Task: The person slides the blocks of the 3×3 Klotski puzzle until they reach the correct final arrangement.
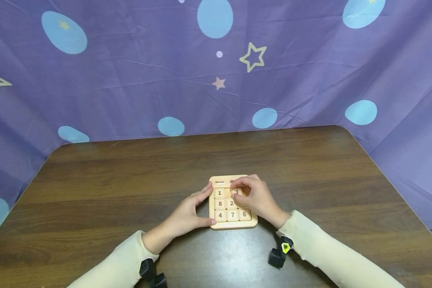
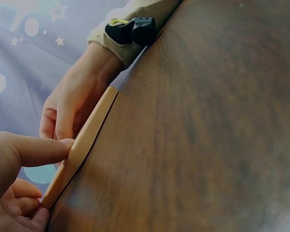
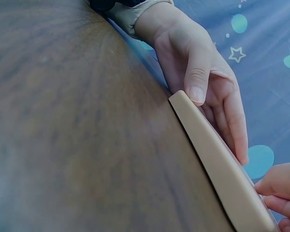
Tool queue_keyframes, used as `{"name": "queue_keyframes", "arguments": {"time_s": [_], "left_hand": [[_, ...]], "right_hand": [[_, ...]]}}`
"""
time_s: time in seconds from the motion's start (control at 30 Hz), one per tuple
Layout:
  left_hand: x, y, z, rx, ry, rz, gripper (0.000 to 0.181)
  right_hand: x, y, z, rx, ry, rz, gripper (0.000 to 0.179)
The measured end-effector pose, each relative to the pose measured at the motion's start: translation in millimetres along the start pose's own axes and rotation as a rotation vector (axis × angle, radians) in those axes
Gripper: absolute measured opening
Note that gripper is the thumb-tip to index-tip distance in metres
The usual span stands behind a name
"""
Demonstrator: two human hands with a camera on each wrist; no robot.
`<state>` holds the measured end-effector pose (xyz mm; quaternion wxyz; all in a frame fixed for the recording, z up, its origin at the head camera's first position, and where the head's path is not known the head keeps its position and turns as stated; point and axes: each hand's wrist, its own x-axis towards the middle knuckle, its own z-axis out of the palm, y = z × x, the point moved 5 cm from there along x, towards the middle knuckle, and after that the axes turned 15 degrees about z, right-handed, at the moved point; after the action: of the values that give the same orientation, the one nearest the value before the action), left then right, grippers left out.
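A pale wooden sliding number puzzle (image 1: 234,225) lies flat on the table in the head view. My left hand (image 1: 181,218) grips its left side, thumb at the lower corner and fingers near the upper one. The left wrist view shows that thumb (image 2: 48,151) against the puzzle's edge. Over the upper right, my right hand (image 1: 261,198) has curled fingers, with thumb and index fingertip on either side of the number 3 tile (image 1: 237,192). This tile stands between columns, a narrow gap separating it from the number 1 tile (image 1: 219,193). Tiles under the right hand are partly hidden.
The dark wooden table (image 1: 129,180) extends around the puzzle on all sides. Behind it hangs a purple curtain (image 1: 129,80) with blue dots and stars. Black wrist cameras are strapped over both pale sleeves (image 1: 331,248).
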<state>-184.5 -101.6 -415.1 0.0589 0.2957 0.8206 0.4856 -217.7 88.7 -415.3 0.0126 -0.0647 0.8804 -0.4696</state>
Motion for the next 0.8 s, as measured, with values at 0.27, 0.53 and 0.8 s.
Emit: {"name": "queue_keyframes", "arguments": {"time_s": [0.27,0.53,0.8], "left_hand": [[-0.2,-0.3,0.0,0.001,0.004,-0.003,0.086],[-0.1,0.2,0.2,-0.002,0.001,-0.001,0.086],[-0.2,-0.6,0.4,-0.007,0.003,0.006,0.086]], "right_hand": [[-1.8,5.1,-7.2,0.004,0.048,0.019,0.021],[-3.5,6.8,-9.7,0.011,0.06,0.034,0.021],[-4.4,10.3,-11.9,0.018,0.055,0.006,0.021]]}}
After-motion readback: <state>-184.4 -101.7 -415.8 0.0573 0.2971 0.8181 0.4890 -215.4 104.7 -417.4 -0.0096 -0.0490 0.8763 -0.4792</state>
